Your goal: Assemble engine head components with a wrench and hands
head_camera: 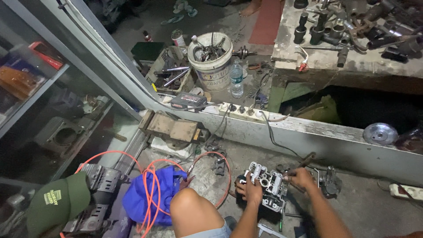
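Both hands are on a metal engine part [266, 187] on the floor, at 5 o'clock. Left hand [251, 190] grips its side; right hand [302, 177] pinches a thin tool. It looks heavy, hard and oily, best held by its thick sides.

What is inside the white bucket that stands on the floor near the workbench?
The white bucket holds dark metal tools and parts that stick up past its rim. What lies deeper inside is covered by them and cannot be seen.
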